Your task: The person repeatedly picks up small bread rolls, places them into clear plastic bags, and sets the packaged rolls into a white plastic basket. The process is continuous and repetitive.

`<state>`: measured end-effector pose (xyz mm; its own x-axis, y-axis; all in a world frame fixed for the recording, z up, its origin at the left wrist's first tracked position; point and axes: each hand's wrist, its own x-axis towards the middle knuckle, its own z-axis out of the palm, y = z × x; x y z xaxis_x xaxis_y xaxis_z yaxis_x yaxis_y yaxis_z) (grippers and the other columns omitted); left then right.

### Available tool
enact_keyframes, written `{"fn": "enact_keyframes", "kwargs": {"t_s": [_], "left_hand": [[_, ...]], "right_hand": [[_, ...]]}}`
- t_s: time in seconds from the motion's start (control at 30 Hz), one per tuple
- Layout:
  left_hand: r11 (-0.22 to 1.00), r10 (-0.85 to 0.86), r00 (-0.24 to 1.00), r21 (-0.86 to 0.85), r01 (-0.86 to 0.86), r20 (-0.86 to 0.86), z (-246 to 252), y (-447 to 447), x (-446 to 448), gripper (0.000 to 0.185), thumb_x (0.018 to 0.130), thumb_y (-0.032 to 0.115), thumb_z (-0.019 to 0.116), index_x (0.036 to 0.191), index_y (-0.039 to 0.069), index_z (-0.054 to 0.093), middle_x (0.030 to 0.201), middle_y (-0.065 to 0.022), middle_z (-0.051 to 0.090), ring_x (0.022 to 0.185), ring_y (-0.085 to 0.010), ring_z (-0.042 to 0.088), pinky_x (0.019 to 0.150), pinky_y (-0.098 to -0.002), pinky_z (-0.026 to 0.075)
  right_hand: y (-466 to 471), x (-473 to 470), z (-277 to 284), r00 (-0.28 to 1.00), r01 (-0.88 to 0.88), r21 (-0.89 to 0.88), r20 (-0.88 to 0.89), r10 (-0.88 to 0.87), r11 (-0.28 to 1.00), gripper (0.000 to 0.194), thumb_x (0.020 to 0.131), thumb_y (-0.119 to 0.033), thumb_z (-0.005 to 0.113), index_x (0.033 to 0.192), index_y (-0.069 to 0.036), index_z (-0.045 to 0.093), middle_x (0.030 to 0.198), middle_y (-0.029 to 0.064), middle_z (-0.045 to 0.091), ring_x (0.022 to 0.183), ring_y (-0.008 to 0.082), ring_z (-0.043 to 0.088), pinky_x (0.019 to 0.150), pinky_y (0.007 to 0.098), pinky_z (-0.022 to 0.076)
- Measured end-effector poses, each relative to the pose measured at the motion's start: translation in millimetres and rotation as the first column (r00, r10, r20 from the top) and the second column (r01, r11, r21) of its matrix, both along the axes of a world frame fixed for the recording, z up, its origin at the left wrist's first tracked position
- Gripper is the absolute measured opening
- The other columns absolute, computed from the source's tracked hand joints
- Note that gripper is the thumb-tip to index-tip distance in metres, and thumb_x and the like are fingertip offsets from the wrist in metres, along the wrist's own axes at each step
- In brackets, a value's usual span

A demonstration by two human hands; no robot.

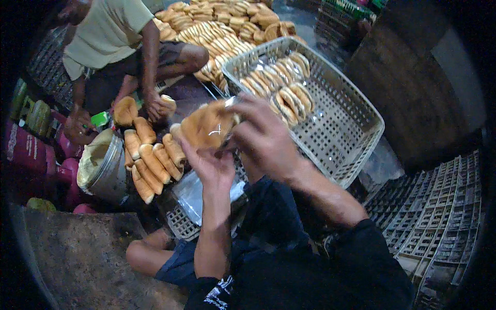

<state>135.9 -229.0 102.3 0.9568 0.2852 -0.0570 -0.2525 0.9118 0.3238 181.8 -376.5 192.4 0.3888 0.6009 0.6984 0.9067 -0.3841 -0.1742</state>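
A browned bread bun [203,124] in what looks like a clear plastic wrapper is held up in front of me. My left hand [213,164] supports it from below, thumb at its near left side. At its right end, the fingers of my right hand [265,139] pinch the wrapper; they are blurred. Below my left hand lies a stack of clear plastic bags [193,197] on a small plastic crate [182,226]. Just left, several long bread rolls [151,166] are piled together.
A grey perforated plastic crate [341,155] at right holds rows of wrapped buns [279,77]. Loose bread [217,31] is heaped behind. Opposite, a seated person [112,38] holds a roll and a green-bladed tool [100,119] beside a bucket of pale cream [102,166]. Stacked crates [430,217] stand at right.
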Motion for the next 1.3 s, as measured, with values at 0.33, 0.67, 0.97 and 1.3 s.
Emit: {"fn": "enact_keyframes", "kwargs": {"t_s": [0.33,0.67,0.97,1.3], "left_hand": [[0.849,-0.213,0.957,0.448,0.280,-0.194,37,-47,51,0.057,0.094,0.032,0.069,0.131,-0.005,0.046,0.107,-0.0160,0.066,0.096,-0.0186,0.065,0.091,-0.0312,0.051],[-0.438,0.412,0.509,0.325,0.838,-0.756,-99,62,-54,0.061,0.085,0.057,0.069,0.073,-0.003,0.072,0.070,-0.0188,0.069,0.066,-0.0244,0.070,0.064,-0.0407,0.054],[-0.394,0.291,0.492,0.366,0.843,-0.820,-161,72,-72,0.056,0.090,0.055,0.065,0.076,0.001,0.071,0.067,-0.0118,0.071,0.064,-0.0274,0.071,0.066,-0.0421,0.054],[-0.097,0.472,0.825,0.911,0.400,-0.312,-97,35,-87,0.040,0.095,0.039,0.064,0.078,0.004,0.068,0.064,-0.0091,0.068,0.056,-0.0186,0.066,0.058,-0.0326,0.051]], "right_hand": [[-99,62,13,0.820,0.423,-0.343,-0.249,-0.515,0.839,0.052,0.085,-0.022,0.072,0.131,-0.010,0.052,0.119,0.0201,0.066,0.111,0.0315,0.065,0.092,0.0440,0.0511],[-186,261,-122,0.573,0.400,-0.601,-0.425,-0.701,0.692,0.052,0.081,-0.031,0.066,0.125,-0.003,0.056,0.112,0.0236,0.068,0.107,0.0409,0.065,0.090,0.0474,0.0510],[-199,323,-139,0.591,0.411,-0.655,-0.338,-0.732,0.634,0.056,0.088,-0.042,0.068,0.129,-0.007,0.056,0.120,0.0228,0.065,0.114,0.0365,0.062,0.094,0.0457,0.0476],[25,102,-53,0.726,-0.275,-0.422,-0.680,-0.101,0.864,0.039,0.089,-0.028,0.068,0.118,-0.002,0.060,0.094,0.0256,0.068,0.087,0.0390,0.068,0.079,0.0464,0.0529]]}}
